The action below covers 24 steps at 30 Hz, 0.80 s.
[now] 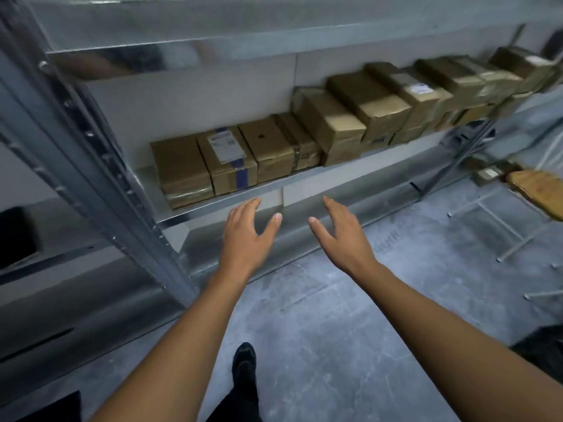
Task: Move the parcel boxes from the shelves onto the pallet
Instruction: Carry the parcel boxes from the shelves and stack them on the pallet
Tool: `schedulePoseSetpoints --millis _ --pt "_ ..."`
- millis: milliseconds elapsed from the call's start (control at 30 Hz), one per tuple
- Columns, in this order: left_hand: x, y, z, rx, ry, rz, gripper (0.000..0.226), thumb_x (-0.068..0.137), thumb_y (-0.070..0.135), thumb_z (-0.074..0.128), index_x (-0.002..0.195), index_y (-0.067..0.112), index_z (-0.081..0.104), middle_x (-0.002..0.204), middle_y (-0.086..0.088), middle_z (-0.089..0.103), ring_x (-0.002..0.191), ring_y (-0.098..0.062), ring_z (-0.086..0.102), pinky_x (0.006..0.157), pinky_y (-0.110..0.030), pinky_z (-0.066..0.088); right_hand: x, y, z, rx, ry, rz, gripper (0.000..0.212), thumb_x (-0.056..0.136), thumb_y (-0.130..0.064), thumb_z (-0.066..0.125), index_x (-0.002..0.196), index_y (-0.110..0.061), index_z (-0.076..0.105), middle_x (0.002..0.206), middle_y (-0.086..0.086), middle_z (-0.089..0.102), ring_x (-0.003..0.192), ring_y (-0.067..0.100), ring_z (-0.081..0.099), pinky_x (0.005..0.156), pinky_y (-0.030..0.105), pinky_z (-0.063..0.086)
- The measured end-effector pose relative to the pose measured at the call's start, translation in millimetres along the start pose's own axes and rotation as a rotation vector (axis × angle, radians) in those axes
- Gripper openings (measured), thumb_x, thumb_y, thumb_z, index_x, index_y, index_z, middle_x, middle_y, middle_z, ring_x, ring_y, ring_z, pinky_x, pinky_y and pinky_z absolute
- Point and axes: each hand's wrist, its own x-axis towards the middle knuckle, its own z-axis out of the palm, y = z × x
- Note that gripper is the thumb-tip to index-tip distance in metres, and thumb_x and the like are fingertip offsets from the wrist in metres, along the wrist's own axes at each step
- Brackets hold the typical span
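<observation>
Left hand (247,231): empty, fingers spread and relaxed, thumb turned inward, just short of the shelf (380,156) lip.
Right hand (342,236): likewise released, holding nothing, palm facing its partner.
Reason for the pose: probably readied to clasp a box by two opposite sides; a judgement only.
Parcel boxes (350,117): on the middle shelf, rowed along the back wall, stacked higher toward the right, none touched.
Nearest candidates: plain end box (182,169) and labelled box (227,156), side by side and touching.
Pallet: perhaps the wooden slab (539,196) at the right edge, cut off by the frame; not certain.
Hard to read: far boxes blurred, label print illegible, target box impossible to tell.
</observation>
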Motion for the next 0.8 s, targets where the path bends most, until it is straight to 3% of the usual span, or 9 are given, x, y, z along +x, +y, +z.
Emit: schedulePoseSetpoints --millis 267,400,633,800 --pt "119 39 43 -0.042 -0.119 0.067 0.067 0.099 0.064 0.053 0.155 0.029 0.043 0.163 0.002 0.038 0.151 -0.021 0.034 0.121 -0.051 0.035 90 29 -41 -0.036 0.125 0.138 0.072 0.105 -0.059 0.047 0.165 -0.022 0.031 0.170 0.001 0.034 0.158 0.020 0.025 0.128 0.044 0.025" --pt "163 68 71 -0.096 -0.129 0.091 0.067 0.099 0.059 0.057 0.155 0.024 0.044 0.160 -0.002 0.043 0.148 -0.021 0.039 0.119 -0.045 0.037 118 44 -55 -0.025 0.166 0.159 0.070 0.105 -0.056 0.048 0.164 -0.021 0.032 0.169 0.002 0.035 0.157 0.020 0.027 0.127 0.047 0.028" --pt "233 109 143 -0.234 -0.039 -0.071 0.069 0.101 0.053 0.057 0.156 0.017 0.040 0.162 -0.006 0.040 0.147 -0.024 0.040 0.112 -0.031 0.033 165 90 -79 0.013 0.212 0.161 0.068 0.105 -0.056 0.047 0.163 -0.022 0.035 0.167 0.000 0.039 0.157 0.018 0.029 0.127 0.045 0.029" --pt "269 129 189 -0.283 0.106 -0.230 0.070 0.101 0.053 0.058 0.156 0.013 0.041 0.160 -0.011 0.042 0.146 -0.029 0.041 0.118 -0.038 0.033 198 123 -99 0.003 0.168 0.095 0.067 0.105 -0.055 0.047 0.161 -0.020 0.038 0.165 0.000 0.041 0.156 0.018 0.029 0.127 0.039 0.025"
